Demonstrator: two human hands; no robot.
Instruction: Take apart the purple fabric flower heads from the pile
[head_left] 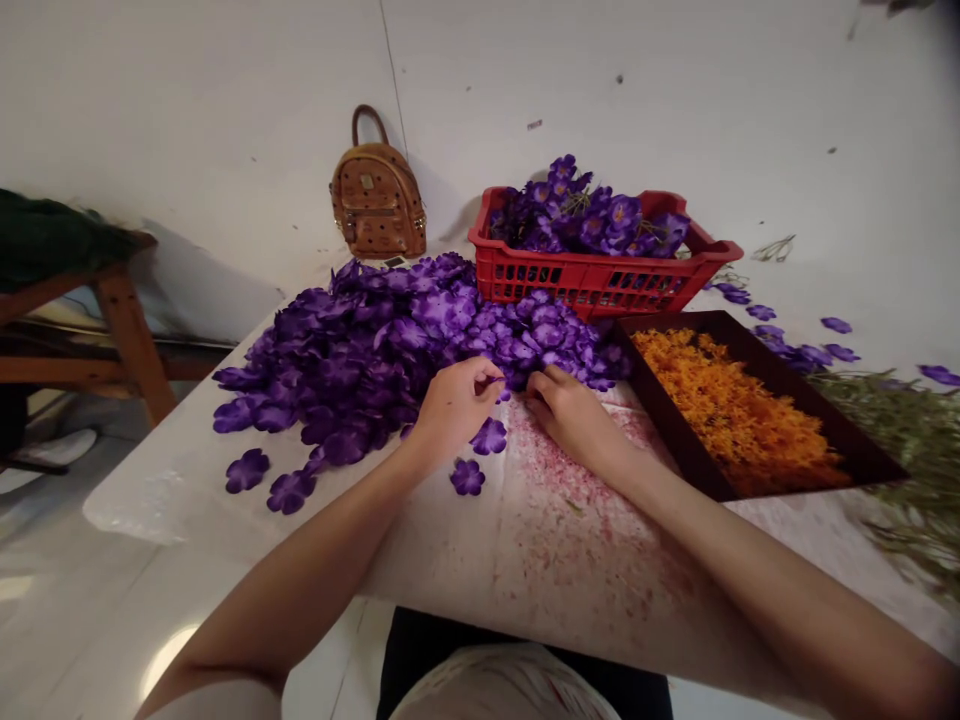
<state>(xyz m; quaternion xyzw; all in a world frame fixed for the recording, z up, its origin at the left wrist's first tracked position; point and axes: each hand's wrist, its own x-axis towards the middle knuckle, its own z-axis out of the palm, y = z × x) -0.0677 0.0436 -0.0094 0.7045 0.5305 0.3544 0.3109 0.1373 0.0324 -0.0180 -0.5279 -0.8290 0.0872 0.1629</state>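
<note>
On the table (450,560), purple petals (367,350) lie beside the left hand (459,400).

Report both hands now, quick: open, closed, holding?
Left hand: pinched closed beside the purple flower heads; can't tell if it holds one.
Right hand: fingers curled near the tabletop; can't tell if it's closed or holding anything.

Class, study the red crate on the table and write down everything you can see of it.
The crate is red and looks like plastic, with narrow slots along its front, a flared rim and raised ends. It stands upright at the far side of the table, near the wall. Purple flowers fill it and rise above the rim. A heap of loose purple petals lies against its front, hiding part of the base.
</note>
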